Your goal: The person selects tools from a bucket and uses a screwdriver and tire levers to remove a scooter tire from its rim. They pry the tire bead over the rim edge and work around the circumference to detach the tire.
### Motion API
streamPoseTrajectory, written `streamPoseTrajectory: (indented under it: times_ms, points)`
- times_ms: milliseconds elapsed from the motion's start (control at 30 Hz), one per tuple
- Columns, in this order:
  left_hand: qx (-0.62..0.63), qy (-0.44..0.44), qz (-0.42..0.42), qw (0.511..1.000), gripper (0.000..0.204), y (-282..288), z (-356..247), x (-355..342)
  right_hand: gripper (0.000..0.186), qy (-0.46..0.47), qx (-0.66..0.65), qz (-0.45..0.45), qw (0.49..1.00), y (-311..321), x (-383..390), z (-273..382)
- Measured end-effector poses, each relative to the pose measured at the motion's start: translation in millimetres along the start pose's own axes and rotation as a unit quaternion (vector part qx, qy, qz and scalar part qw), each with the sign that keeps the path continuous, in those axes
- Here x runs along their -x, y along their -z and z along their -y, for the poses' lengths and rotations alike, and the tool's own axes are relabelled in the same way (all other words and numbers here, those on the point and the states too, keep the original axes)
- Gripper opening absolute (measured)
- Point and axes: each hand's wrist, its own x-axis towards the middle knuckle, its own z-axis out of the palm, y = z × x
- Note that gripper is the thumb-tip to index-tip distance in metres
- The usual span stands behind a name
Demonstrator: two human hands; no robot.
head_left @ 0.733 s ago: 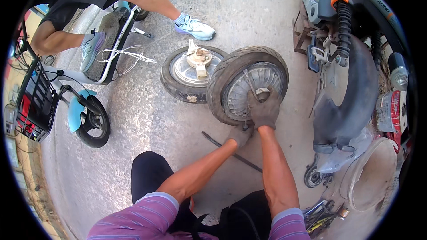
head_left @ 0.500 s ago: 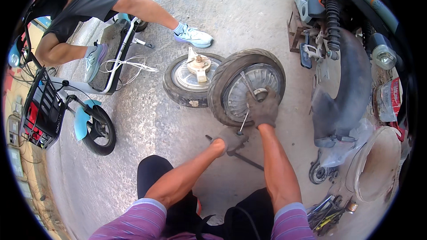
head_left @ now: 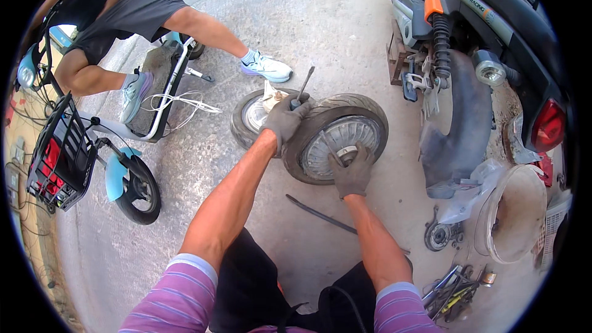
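Note:
My gloved left hand is closed round the dark handle of a screwdriver, its shaft pointing up and away, above the tyre's left side. My gloved right hand is closed at the hub of the spoked-face wheel, on the near end of a slim metal bar that lies across the hub face. The fingers partly hide that end. This wheel, with its black tyre, leans tilted on a second wheel, which lies flat with a pale brake plate on it.
A black rubber strip lies nearer me. To the right are a scooter with an orange-topped shock absorber, a black mudguard, a bucket and loose tools. At left, another person's leg and a blue-white scooter.
My left hand has risen from below the wheel to the tyre's upper left, carrying the screwdriver, now pointing up. My right hand stays at the hub, slightly lower in view; the wheel looks more tilted.

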Motion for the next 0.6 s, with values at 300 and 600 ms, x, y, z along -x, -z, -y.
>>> streamPoseTrajectory:
  times_ms: [300,600]
  points:
    - [-0.137,-0.021,-0.022,0.99,0.049,3,19,79,0.101,0.109,0.003,-0.005,0.994,4,55,-21]
    - [-0.127,-0.025,-0.071,0.989,0.042,6,37,104,0.106,0.166,-0.051,0.04,0.984,9,65,-38]
